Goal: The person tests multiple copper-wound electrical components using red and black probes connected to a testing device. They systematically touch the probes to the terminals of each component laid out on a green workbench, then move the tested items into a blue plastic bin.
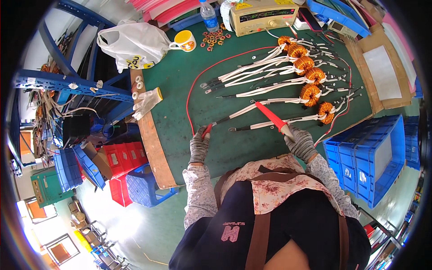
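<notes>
Hands closed: left [199, 147] on red clip [207, 131], right [301, 143] on tapered tool [271, 116]

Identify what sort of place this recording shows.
Probably an electronics workshop or factory: copper-coloured ring-shaped wire coils lie in a row on a green-topped workbench, near a beige box-shaped instrument with a dark display.

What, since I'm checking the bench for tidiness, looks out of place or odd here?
Two things, mildly: a crumpled, glove-like white item lies partly over the table's wooden left edge, and small ring cores are scattered loose beside the mug, while the copper coils sit in a row. No spill or damage is evident.
</notes>
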`<state>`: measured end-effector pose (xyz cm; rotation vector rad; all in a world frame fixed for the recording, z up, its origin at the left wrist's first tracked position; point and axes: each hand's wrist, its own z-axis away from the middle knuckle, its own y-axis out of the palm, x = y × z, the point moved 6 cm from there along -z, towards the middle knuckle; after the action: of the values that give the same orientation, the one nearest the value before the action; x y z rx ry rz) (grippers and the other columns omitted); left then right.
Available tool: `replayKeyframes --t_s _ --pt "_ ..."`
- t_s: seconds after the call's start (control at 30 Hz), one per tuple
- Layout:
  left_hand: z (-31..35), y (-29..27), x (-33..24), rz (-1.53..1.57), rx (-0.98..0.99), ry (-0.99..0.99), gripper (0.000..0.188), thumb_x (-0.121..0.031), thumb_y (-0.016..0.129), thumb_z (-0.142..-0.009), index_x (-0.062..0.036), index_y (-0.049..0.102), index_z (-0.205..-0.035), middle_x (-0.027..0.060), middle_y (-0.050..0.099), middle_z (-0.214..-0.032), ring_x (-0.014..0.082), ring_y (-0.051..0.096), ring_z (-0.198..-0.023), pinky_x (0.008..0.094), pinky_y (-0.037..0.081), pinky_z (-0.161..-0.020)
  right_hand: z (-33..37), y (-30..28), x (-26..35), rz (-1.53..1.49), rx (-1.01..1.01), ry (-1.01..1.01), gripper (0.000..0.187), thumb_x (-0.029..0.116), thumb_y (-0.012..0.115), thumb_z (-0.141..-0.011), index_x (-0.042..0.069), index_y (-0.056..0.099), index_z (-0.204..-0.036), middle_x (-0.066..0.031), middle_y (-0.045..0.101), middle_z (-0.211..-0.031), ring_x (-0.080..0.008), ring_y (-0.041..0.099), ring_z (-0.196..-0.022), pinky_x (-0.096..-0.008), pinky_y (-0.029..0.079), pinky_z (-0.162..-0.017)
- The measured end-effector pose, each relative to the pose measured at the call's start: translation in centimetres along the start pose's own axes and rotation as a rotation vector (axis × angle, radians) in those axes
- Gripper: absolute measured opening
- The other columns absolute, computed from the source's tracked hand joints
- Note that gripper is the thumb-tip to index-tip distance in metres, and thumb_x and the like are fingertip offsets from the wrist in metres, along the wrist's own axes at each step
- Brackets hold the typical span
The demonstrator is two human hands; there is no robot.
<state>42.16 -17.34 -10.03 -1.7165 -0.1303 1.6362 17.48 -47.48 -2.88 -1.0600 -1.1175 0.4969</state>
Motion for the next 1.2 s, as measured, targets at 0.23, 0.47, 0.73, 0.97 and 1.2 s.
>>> replayKeyframes --t_s 0.23,0.47,0.73,0.97,1.2 --pt "0.2 -0.2 -1.3 -0.067 0.013 0.012 0.031 -0.015 0.057 -0.081 -0.0063 0.055 -0.111 0.0147 0.061 -0.099 0.0249 0.059 -0.092 0.032 0.044 -0.083 0.0 0.2 -0.3 0.007 0.008 -0.008 0.045 0.024 0.055 -0.075 -0.003 0.05 -0.111 -0.0208 0.06 -0.08 -0.0345 0.059 -0.07 -0.0405 0.048 -0.064" --pt "0.2 -0.2 -0.8 0.018 0.039 -0.054 0.032 -0.015 0.058 -0.081 -0.0061 0.055 -0.111 0.0145 0.061 -0.1 0.024 0.059 -0.093 0.0316 0.045 -0.083 -0.3 0.0 -0.1 0.025 0.025 -0.038 0.046 0.025 0.054 -0.076 -0.006 0.05 -0.11 -0.0214 0.06 -0.085 -0.0339 0.059 -0.074 -0.0397 0.048 -0.067" --pt "-0.2 -0.3 -0.3 0.004 0.069 -0.065 0.032 -0.017 0.058 -0.081 -0.0061 0.056 -0.111 0.0138 0.062 -0.099 0.022 0.059 -0.091 0.0308 0.045 -0.082 -0.4 0.0 -0.3 0.014 0.069 0.002 0.045 0.024 0.054 -0.076 -0.005 0.049 -0.11 -0.0208 0.06 -0.084 -0.0343 0.059 -0.072 -0.0405 0.047 -0.066" --pt "-0.6 -0.5 -0.4 -0.02 0.109 -0.071 0.031 -0.018 0.059 -0.082 -0.0075 0.056 -0.111 0.0127 0.062 -0.097 0.0205 0.059 -0.089 0.0303 0.045 -0.08 -1.0 -0.3 -0.4 -0.037 0.096 0.008 0.046 0.024 0.055 -0.076 -0.005 0.049 -0.111 -0.0205 0.06 -0.081 -0.0344 0.059 -0.071 -0.0408 0.047 -0.064" --pt "-2.7 -1.4 -3.7 0.034 0.17 -0.179 0.029 -0.019 0.06 -0.082 -0.0092 0.058 -0.109 0.0069 0.063 -0.083 0.0156 0.059 -0.077 0.0288 0.047 -0.072 -1.2 -1.3 -0.5 -0.027 0.096 0.029 0.047 0.027 0.054 -0.076 -0.003 0.048 -0.112 -0.0203 0.06 -0.079 -0.0345 0.059 -0.071 -0.0409 0.047 -0.064"
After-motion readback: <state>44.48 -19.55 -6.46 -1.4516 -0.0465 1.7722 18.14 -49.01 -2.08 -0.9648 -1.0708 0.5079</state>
